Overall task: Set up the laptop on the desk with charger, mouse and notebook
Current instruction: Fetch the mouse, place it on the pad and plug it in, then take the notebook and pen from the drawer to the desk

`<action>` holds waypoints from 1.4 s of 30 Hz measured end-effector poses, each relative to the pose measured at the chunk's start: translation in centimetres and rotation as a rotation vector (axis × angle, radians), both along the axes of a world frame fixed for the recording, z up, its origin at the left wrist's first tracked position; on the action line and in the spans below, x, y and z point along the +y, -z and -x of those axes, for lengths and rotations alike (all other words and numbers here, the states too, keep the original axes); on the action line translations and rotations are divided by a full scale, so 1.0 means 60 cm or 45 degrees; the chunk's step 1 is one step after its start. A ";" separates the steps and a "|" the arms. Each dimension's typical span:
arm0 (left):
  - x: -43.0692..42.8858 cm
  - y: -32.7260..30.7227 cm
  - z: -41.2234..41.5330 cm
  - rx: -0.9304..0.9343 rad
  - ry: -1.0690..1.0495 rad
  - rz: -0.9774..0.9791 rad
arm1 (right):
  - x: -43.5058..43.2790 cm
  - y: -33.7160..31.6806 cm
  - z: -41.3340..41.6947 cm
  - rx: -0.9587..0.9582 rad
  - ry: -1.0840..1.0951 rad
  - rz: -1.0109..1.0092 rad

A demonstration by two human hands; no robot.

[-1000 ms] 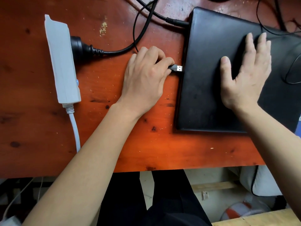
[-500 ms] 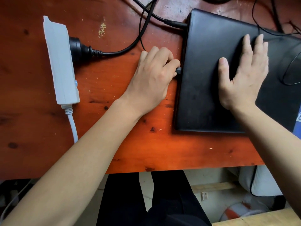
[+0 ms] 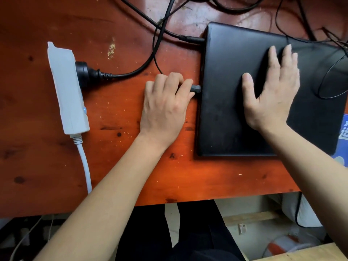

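A closed black laptop (image 3: 226, 102) lies on the red-brown wooden desk (image 3: 122, 166). My left hand (image 3: 165, 108) pinches a black USB plug (image 3: 195, 89) whose metal tip is inside the laptop's left edge. My right hand (image 3: 271, 91) rests flat on the lid, fingers spread. The charger's barrel plug (image 3: 190, 38) sits in the laptop's left rear corner. Its black mains plug (image 3: 84, 73) is in a white power strip (image 3: 66, 87) at the left. A thin black cable (image 3: 329, 91) loops over the lid at the right. A blue notebook corner (image 3: 341, 136) shows under the laptop's right side.
Several black cables (image 3: 163, 25) cross the back of the desk. The power strip's white cord (image 3: 85, 166) runs off the front edge. Below the desk edge I see my dark trousers (image 3: 188, 232), a wooden board (image 3: 301, 253) and clutter on the floor.
My left hand moved the USB plug right from open air into the laptop's left edge; its metal tip is now hidden. My right hand stayed flat on the lid.
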State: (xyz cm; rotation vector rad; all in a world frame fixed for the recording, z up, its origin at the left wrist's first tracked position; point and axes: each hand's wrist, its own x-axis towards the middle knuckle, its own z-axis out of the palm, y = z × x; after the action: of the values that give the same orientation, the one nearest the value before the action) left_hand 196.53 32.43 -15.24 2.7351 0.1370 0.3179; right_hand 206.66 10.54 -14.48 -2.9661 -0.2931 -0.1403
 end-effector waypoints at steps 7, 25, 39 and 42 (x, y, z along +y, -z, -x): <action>0.006 0.005 -0.006 -0.024 0.067 0.057 | 0.002 -0.001 0.000 0.016 0.009 0.034; 0.007 -0.252 -0.040 0.147 0.031 0.073 | -0.005 -0.180 0.025 0.138 0.032 0.003; 0.044 -0.637 0.071 -0.409 -0.744 -0.434 | 0.070 -0.534 -0.097 -0.343 -0.502 -0.336; 0.063 -0.643 0.202 -0.275 -1.002 -0.563 | 0.167 -0.542 -0.027 -0.254 -0.756 -0.376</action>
State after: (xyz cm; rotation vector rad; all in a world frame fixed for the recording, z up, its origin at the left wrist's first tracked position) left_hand 184.41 36.19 23.36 2.9080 1.2184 0.9430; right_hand 208.30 20.54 18.05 -2.4528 -1.0538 -0.3655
